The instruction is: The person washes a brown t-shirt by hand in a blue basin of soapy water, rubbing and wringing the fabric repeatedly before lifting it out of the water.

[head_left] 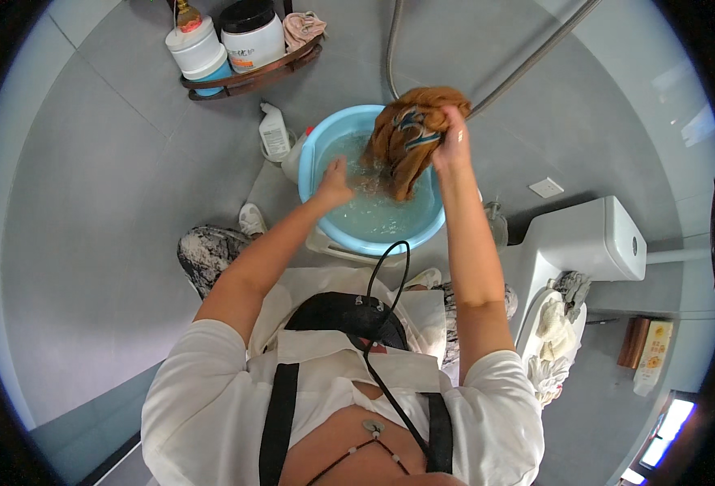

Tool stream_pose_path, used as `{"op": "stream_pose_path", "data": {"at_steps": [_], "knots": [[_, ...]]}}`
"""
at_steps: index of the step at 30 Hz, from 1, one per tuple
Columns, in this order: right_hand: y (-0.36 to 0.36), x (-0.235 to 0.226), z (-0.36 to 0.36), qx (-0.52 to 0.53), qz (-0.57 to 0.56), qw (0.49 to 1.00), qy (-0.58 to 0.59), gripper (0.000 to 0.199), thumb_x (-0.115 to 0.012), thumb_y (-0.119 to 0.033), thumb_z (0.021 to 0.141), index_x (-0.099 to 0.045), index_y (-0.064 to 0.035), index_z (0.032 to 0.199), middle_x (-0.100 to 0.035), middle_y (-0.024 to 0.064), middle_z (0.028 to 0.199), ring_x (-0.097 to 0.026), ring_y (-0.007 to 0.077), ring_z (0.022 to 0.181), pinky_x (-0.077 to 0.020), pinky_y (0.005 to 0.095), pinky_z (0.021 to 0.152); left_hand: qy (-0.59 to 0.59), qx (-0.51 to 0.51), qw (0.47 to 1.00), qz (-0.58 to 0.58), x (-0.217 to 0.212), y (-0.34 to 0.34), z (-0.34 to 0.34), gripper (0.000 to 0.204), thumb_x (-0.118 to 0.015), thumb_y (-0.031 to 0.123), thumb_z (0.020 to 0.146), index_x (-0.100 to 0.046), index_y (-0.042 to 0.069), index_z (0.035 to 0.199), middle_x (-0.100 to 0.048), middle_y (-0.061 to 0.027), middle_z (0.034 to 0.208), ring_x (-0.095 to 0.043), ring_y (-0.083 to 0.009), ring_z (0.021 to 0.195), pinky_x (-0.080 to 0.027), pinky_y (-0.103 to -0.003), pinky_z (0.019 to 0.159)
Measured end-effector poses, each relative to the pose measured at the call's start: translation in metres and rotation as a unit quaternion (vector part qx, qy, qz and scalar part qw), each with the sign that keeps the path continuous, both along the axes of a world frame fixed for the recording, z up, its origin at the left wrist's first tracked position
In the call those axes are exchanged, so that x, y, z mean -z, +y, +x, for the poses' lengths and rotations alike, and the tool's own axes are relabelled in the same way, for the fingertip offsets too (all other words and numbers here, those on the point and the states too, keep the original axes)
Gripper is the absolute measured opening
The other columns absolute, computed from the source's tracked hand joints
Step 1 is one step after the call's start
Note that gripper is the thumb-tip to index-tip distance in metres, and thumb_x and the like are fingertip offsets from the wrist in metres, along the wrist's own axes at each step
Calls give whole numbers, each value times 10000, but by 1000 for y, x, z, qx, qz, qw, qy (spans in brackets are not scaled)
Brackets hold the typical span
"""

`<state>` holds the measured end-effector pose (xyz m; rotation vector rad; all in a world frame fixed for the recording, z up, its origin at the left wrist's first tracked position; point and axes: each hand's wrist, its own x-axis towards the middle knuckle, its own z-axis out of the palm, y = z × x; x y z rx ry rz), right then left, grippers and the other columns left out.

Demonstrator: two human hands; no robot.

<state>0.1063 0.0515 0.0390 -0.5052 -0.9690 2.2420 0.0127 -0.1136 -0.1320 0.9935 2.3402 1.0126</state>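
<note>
My right hand [452, 144] is closed on a bunched, wet brown garment [398, 138] with a blue-and-white patterned patch. The cloth hangs over the right side of a round light-blue basin [307, 162], its lower end down at the cloudy water. At the left side of the basin, my left hand [335, 185] is held over the water with nothing visible in it. Its fingers look apart, though some are hidden from this angle. Small bubbles float on the water's surface.
White bottles [275, 130] stand left of the basin. Above them, a corner shelf [252, 77] carries tubs and a pink cloth. A grey hose [527, 61] runs down behind the garment. Right of me, a white toilet [576, 235] has pale cloths [556, 336] on it. A black cable [382, 283] dangles before my chest.
</note>
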Motion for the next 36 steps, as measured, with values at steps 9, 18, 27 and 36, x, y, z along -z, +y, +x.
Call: {"op": "stream_pose_path", "data": {"at_steps": [9,18,27,36], "knots": [[-5,-112,5,-67,-49,966,244,306,-398,-261,870,-533,-10,982,-566,140,970,-547,275,876,-469,399,773,56,-33,996,57,-33,40,11,916,-727,241,633,-177,43,1338,-128,-200,1378,-276,-339,1224,-260,-385,1000],[11,-74,28,53,-5,988,142,351,-421,-259,827,-480,-7,1065,-532,157,1038,-517,298,954,-439,434,839,-585,-102,728,342,3,63,-47,416,-410,253,866,-373,61,1233,-467,-124,1161,-481,-243,1021,-395,-374,890],[22,92,62,-45,90,972,-210,391,-577,-267,802,-497,-24,1097,-577,102,1037,-557,250,930,-459,390,791,-388,-132,824,390,-91,50,-25,366,-541,25,767,-432,9,1116,-537,-111,1016,-537,-219,900,-443,-345,774],[1,48,79,-34,626,514,-585,343,-573,-402,762,-641,-80,857,-621,180,770,-597,354,750,-471,427,675,-82,4,981,176,-94,50,-10,380,-498,11,684,-471,81,1056,-563,-160,1003,-528,-332,940,-399,-337,798]]}}
